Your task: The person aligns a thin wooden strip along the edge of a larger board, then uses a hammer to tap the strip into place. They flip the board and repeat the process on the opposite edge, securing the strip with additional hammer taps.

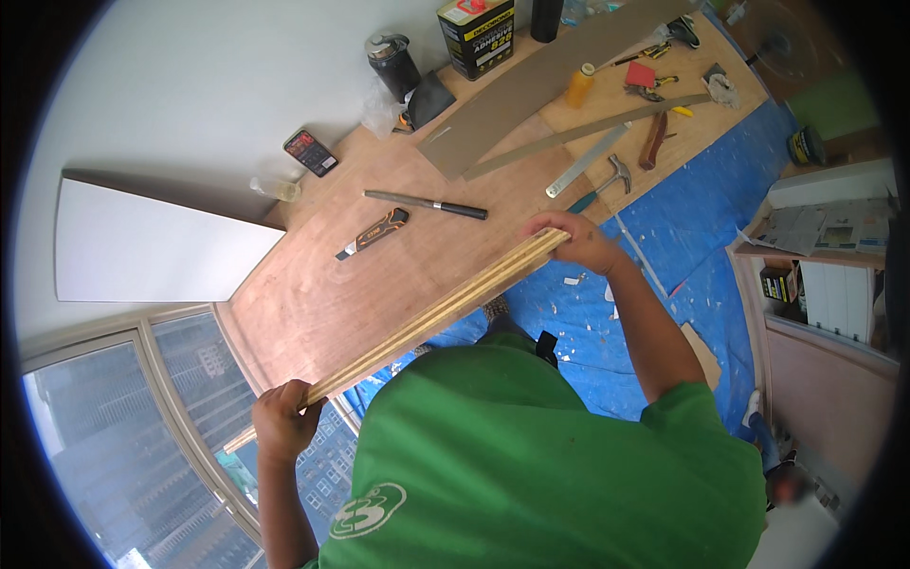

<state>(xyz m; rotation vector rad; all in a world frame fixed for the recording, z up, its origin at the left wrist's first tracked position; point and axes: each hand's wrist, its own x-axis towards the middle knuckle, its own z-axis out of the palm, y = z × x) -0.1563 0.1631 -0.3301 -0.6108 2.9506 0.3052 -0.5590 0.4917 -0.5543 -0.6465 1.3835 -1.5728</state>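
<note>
A long plywood board (438,316), its layered edge facing up, runs slantwise in front of me along the near side of the wooden worktop (322,308). My left hand (282,420) is closed round its near left end. At the far right end, my right hand (574,241) grips the board with fingers over the edge. Beyond the board, a file with a black handle (427,204) and an orange and black utility knife (375,232) lie on the worktop. A claw hammer (607,182) rests near my right hand, beside a metal ruler (588,161).
A wooden hand plane (653,142), yellow bottle (579,87) and brown laminate sheet (517,100) lie farther back. Along the wall stand an adhesive can (477,43), black flask (393,68) and phone (311,154). A white panel (156,245) leans left. Blue sheeting (701,218) covers the floor.
</note>
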